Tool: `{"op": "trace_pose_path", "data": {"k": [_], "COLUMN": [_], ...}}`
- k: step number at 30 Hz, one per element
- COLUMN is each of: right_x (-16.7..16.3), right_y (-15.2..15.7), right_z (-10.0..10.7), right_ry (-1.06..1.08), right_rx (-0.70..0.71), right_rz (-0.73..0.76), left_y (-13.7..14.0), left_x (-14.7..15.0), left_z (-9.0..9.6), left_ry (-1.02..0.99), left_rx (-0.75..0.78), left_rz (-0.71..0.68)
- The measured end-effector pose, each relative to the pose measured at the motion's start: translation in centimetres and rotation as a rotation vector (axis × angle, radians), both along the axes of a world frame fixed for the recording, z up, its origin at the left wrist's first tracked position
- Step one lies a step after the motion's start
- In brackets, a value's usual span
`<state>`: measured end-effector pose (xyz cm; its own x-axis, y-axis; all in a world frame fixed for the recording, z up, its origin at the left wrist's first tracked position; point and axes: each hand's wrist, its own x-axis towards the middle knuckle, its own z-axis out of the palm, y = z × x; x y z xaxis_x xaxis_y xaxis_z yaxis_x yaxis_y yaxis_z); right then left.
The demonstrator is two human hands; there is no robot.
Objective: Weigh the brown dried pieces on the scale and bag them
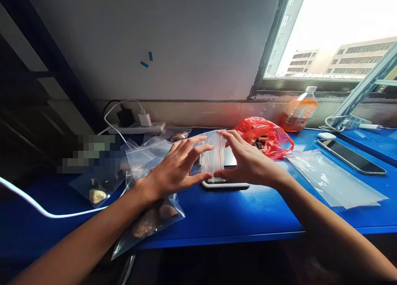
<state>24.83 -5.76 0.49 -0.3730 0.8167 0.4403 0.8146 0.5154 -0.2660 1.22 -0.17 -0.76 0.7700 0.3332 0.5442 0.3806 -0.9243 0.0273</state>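
A small clear zip bag (pixel 211 155) with a red line along its edge is held up between my two hands, over a white-rimmed digital scale (pixel 228 186). My right hand (pixel 251 161) spans the red-lined edge, fingers at its top and thumb at its bottom. On the other side, my left hand (pixel 178 165) has its fingers apart, their tips at the bag's left side; whether they press on it is unclear. Part of the scale and its display is hidden. Below my left wrist lies a clear bag with brownish lumps (pixel 147 225).
Beyond the scale sits a red plastic bag (pixel 263 134) with brown pieces, near an orange drink bottle (pixel 299 111). Flat clear bags (pixel 333 177) and a phone (pixel 352 156) lie right. Left are another filled bag (pixel 97 196), a white cable (pixel 58 215) and a power strip (pixel 158 128).
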Motion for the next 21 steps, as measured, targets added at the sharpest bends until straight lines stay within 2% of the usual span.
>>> {"op": "trace_pose_path", "data": {"k": [4,8,11,13,15,17,19,21], "right_x": [0.8,2.0,2.7,2.8,2.8,2.4,1.5,0.1], "right_y": [-0.6,-1.3,-1.4,-1.0,-0.4,0.2,0.5,0.4], "right_z": [1.0,1.8,1.9,1.9,1.9,1.9,1.6,1.0], "right_ry": [-0.102,-0.192,-0.150,-0.003,0.250,0.535,0.764,0.951], "right_rx": [-0.010,-0.062,-0.078,-0.034,0.014,0.028,-0.015,-0.138], "right_rz": [0.002,-0.027,-0.013,0.034,0.056,0.019,-0.036,-0.038], "left_y": [0.7,0.9,0.9,1.1,1.6,2.1,2.3,2.1], "left_x": [-0.3,-0.4,-0.4,-0.5,-0.8,-1.1,-1.2,-1.0], "left_z": [-0.6,-1.0,-0.8,-0.6,-0.4,-0.2,0.2,0.8], "left_ry": [0.100,0.237,0.249,0.188,0.072,-0.096,-0.266,-0.386], "left_rx": [-0.082,-0.277,-0.315,-0.263,-0.234,-0.275,-0.357,-0.403], "left_rz": [0.062,0.111,0.092,0.105,0.121,0.130,0.118,0.080]}}
